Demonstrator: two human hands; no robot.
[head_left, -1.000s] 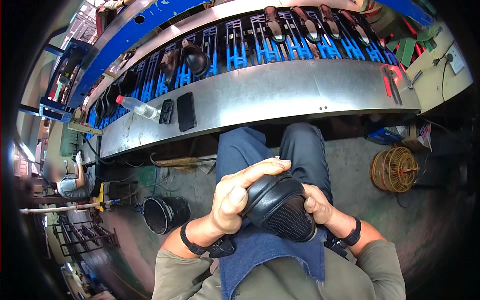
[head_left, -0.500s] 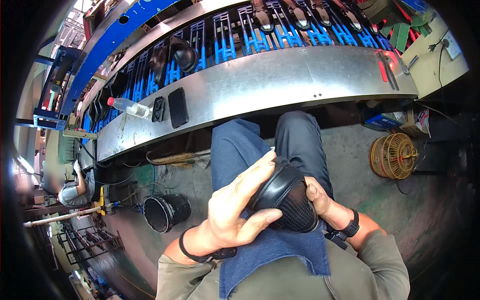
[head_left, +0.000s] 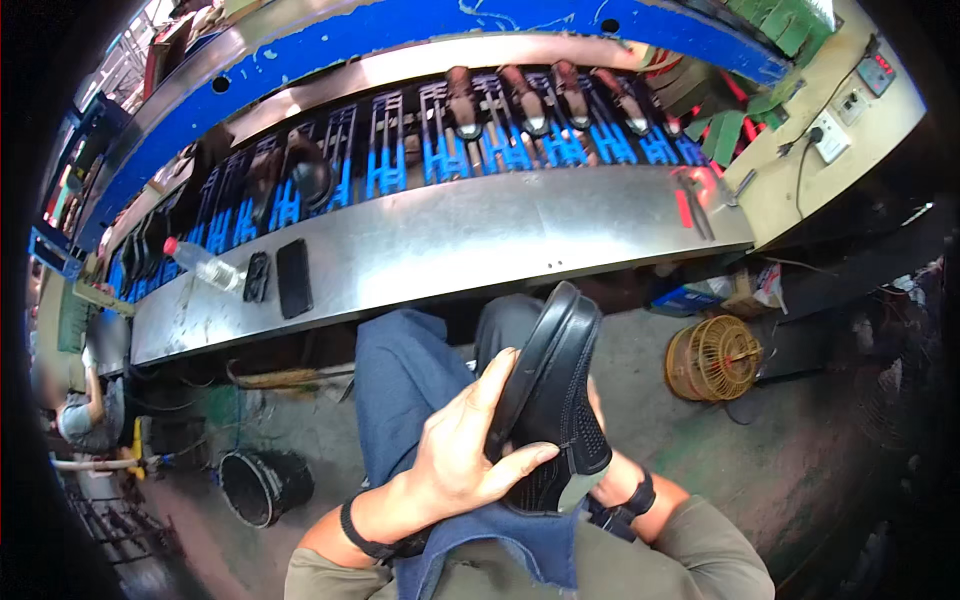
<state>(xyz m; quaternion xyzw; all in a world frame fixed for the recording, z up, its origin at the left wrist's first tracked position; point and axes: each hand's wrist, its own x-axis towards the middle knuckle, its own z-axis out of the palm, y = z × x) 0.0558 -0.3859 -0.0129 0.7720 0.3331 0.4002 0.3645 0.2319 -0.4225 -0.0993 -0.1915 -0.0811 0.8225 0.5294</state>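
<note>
Above my lap, a black shoe (head_left: 563, 385) with a perforated panel is held up between my two hands, one end pointing toward the bench. My left hand (head_left: 465, 440) grips its left side, fingers along the thick sole edge and thumb across the lower part. On the other side, my right hand (head_left: 610, 480) supports the shoe; most of its fingers are hidden behind it. A blue denim apron (head_left: 500, 530) lies beneath the shoe.
Ahead runs a metal bench (head_left: 440, 230) bearing a phone (head_left: 293, 278), a plastic bottle (head_left: 210, 268) and a red-handled tool (head_left: 690, 205). Brown shoes (head_left: 461, 105) sit on blue racks behind. On the floor are a black bucket (head_left: 262, 487) and a round yellow cage (head_left: 715, 358). Another person (head_left: 85, 415) is far left.
The shoe has turned from a rounded end-on view to a raised, lengthwise one showing its side and sole edge. My right thumb has gone behind it. The whole view has shifted.
</note>
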